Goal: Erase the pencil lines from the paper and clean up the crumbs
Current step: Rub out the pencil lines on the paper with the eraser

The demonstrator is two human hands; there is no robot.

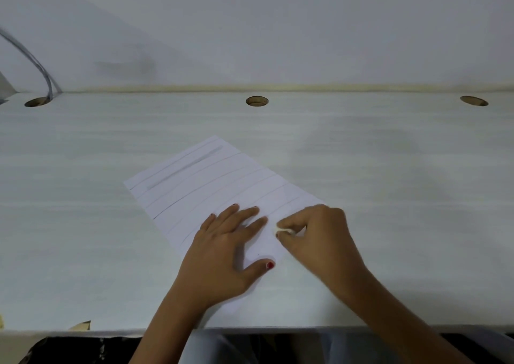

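- Head view, looking down at a pale desk (pixel 83 224): a white sheet of paper (pixel 211 185) lies flat on it, turned at an angle, its near end reaching almost to the desk's front edge.
- Pencil lines (pixel 178 201) cross the sheet in rough parallel strokes, and a broader grey smudge (pixel 186 169) sits near the far corner.
- The left hand (pixel 222 249) rests palm-down on the near half of the paper – fingers straight and slightly spread, thumb held out to the side.
- The right hand (pixel 319 235) is just beside it, over the sheet's right edge, with its fingers curled and pinching a small pale eraser (pixel 283 230) between thumb and fingertips.
- The eraser appears to touch the paper close to the left index fingertip, though blur makes the contact hard to confirm.
- Crumbs, if any lie on the sheet, are too small to make out.
- Along the desk's back edge are three round holes (pixel 257 101) – a grey cable (pixel 36 60) runs down into the leftmost one.
- A scrap of tan tape (pixel 80 326) sticks to the front edge at the left.
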